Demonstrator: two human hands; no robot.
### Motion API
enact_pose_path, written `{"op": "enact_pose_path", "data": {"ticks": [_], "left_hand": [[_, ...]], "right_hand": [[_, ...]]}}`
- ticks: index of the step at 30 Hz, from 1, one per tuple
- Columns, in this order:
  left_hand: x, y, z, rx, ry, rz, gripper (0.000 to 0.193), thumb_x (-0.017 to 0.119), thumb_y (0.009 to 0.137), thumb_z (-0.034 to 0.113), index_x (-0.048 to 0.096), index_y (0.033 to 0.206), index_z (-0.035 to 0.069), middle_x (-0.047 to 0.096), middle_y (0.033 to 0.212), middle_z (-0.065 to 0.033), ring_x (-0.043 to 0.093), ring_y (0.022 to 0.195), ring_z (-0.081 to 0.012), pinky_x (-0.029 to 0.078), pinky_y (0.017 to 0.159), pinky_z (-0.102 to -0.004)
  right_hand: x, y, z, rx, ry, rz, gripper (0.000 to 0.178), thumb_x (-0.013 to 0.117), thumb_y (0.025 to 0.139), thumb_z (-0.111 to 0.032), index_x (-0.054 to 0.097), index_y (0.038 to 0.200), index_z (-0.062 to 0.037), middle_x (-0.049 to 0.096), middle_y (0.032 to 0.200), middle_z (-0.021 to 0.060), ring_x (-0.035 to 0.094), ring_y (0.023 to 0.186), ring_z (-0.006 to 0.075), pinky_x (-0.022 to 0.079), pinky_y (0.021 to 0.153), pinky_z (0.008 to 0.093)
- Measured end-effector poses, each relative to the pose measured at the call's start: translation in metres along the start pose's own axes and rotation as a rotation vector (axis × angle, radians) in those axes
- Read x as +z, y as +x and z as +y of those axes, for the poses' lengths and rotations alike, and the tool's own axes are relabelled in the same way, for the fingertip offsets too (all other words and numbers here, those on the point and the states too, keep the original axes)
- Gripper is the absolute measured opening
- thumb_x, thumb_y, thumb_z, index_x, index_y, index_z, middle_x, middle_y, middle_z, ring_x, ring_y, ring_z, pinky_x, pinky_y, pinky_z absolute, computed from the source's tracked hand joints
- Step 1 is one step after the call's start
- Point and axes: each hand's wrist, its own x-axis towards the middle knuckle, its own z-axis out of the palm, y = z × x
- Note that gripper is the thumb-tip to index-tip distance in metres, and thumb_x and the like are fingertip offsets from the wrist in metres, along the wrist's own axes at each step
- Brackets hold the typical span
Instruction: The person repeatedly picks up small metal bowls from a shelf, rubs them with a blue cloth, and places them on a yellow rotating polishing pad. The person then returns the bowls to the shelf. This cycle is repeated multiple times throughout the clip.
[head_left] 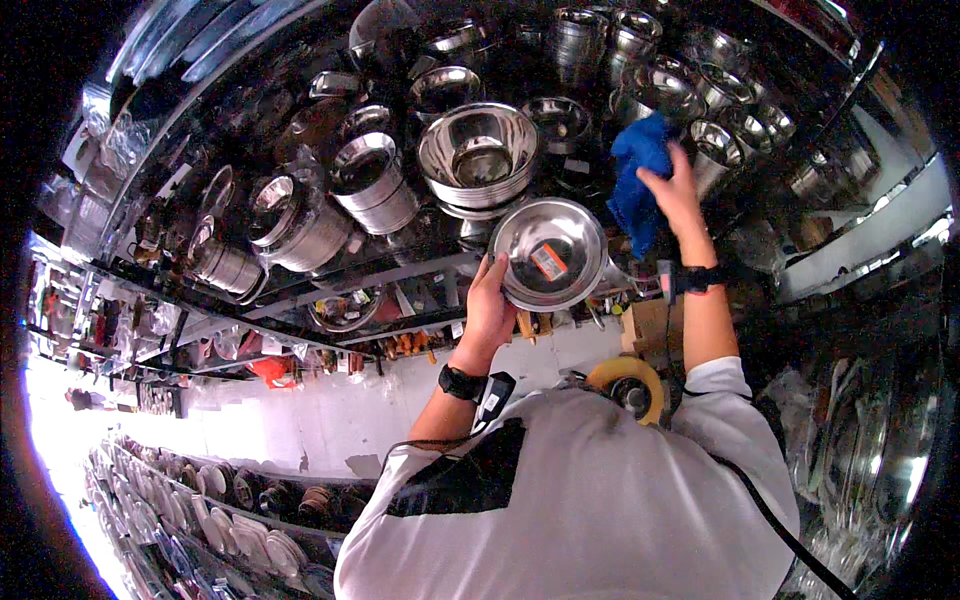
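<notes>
My left hand (489,305) grips the rim of a shiny steel bowl (574,228) at its left side, thumb over the edge. The bowl tilts toward me, and an orange and white sticker (549,262) is on its inside bottom. To the right, my right hand (676,190) is raised with a crumpled blue cloth (641,160) held against its thumb and fingers. The cloth hangs down apart from the bowl, near the metal containers on the shelf. Just behind the held bowl stands a stack of larger steel bowls (480,150).
Steel cups and bowls crowd the dark shelf, among them a tilted stack (375,180) at left and a cup (714,145) at right. The shelf's front rail (300,300) runs below. A roll of yellowish tape (655,390) is close to my body. Plates (270,545) line a lower-left rack.
</notes>
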Motion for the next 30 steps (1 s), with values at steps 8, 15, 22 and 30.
{"op": "enact_pose_path", "data": {"ticks": [8,15,22,30], "left_hand": [[0.024,0.043,-0.019,0.088,0.127,0.031,0.057,0.053,0.089,0.025,0.027,0.135,0.004,0.05,0.122,-0.0084,0.051,0.107,-0.0191,0.044,0.085,-0.0331],[0.06,0.078,-0.033,0.143,0.202,-0.1,0.039,0.05,0.09,0.022,0.041,0.125,0.008,0.057,0.109,-0.0038,0.057,0.093,-0.0137,0.049,0.072,-0.0273],[0.024,0.124,-0.053,0.255,0.571,-0.138,0.049,0.042,0.093,0.034,0.035,0.132,0.006,0.043,0.13,-0.0077,0.041,0.118,-0.0207,0.037,0.094,-0.0378],[-0.006,0.145,-0.062,0.056,0.311,0.024,0.044,0.05,0.09,0.027,0.041,0.126,0.004,0.047,0.125,-0.0066,0.044,0.115,-0.0174,0.038,0.094,-0.0337]], "right_hand": [[0.008,-0.041,0.0,-0.052,-0.176,-0.151,0.031,0.066,0.076,-0.019,0.056,0.102,-0.0043,0.061,0.089,0.0111,0.057,0.085,0.0245,0.044,0.075,0.0318],[0.006,-0.037,0.002,0.503,0.445,-0.369,0.039,0.064,0.08,-0.021,0.051,0.109,0.0014,0.059,0.076,0.0052,0.053,0.062,0.0106,0.04,0.053,0.0241],[0.004,0.021,0.004,0.494,0.668,-0.199,0.045,0.06,0.082,-0.012,0.041,0.12,0.001,0.059,0.073,0.0087,0.057,0.051,0.0168,0.047,0.044,0.0279],[0.068,0.098,0.032,0.503,0.478,-0.248,0.041,0.056,0.083,-0.01,0.039,0.118,0.0045,0.058,0.068,0.0107,0.06,0.054,0.0178,0.05,0.048,0.0273]]}}
